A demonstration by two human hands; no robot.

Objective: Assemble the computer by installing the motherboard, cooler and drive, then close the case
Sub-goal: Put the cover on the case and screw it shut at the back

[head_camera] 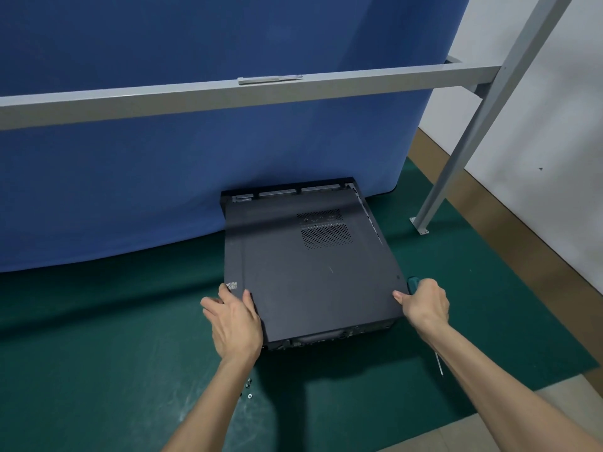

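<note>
A dark grey computer case lies flat on a green mat (114, 337), covered by its side panel (310, 269), which has two vent grilles. The panel sits slid a little toward me, leaving a strip of the case's far edge (287, 191) exposed. My left hand (233, 321) rests on the panel's near left corner, fingers spread along its edge. My right hand (424, 305) is at the near right corner with the thumb on the panel. That hand also grips a green-handled screwdriver (411, 283), whose shaft points back toward me beneath the forearm.
Several small screws (248, 386) lie on the mat near my left forearm. A blue cloth (195, 158) hangs behind the case. A grey metal frame bar (293, 89) crosses overhead, and its leg (434, 207) stands on the mat at right. Beyond it, bare floor and a white wall.
</note>
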